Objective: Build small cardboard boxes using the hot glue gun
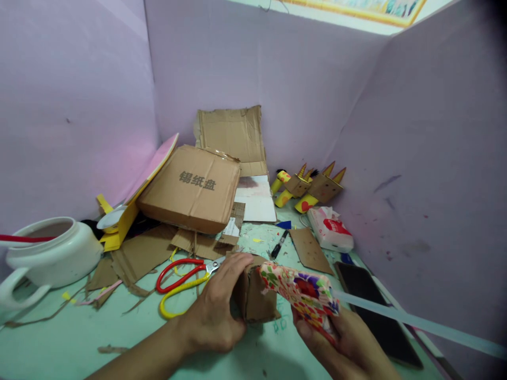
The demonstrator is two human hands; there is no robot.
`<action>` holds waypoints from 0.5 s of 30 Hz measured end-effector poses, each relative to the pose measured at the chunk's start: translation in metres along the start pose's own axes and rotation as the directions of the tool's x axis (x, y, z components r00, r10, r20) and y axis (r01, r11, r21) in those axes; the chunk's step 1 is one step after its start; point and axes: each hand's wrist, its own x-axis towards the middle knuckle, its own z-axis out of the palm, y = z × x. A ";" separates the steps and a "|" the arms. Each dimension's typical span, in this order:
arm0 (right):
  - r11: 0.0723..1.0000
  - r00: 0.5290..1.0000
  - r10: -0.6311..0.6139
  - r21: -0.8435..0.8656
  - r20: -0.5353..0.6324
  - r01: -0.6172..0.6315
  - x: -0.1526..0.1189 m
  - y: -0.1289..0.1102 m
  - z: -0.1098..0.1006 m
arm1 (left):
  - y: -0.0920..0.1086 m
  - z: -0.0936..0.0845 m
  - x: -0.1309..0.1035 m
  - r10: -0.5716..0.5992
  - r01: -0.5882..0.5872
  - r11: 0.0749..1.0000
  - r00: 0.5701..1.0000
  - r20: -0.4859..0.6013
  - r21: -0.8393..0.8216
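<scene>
My left hand is closed around a small folded cardboard box, which it steadies on the green tabletop. In my right hand is a flower-patterned hot glue gun, gripped by its handle. Its nozzle end is up against the top edge of the box; whether glue comes out cannot be seen. A long translucent glue stick sticks out of the gun's back toward the right. Just left of my left hand lie scissors with one red and one yellow handle.
A white pot stands at far left. Behind are a large cardboard box, cardboard scraps and two yellow-and-brown cardboard animals. A tissue pack, black marker, cardboard piece and dark phone-like slab lie rightward.
</scene>
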 end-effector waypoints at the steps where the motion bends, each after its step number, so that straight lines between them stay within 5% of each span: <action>1: 1.000 1.000 -0.002 0.006 0.002 0.002 0.001 0.000 0.000 | 0.000 0.000 0.000 -0.005 0.005 1.000 1.000 0.004 -0.004; 15: 1.000 0.999 -0.005 0.017 -0.035 0.005 0.001 -0.002 0.000 | 0.001 0.000 0.000 -0.020 0.019 1.000 0.998 0.053 0.023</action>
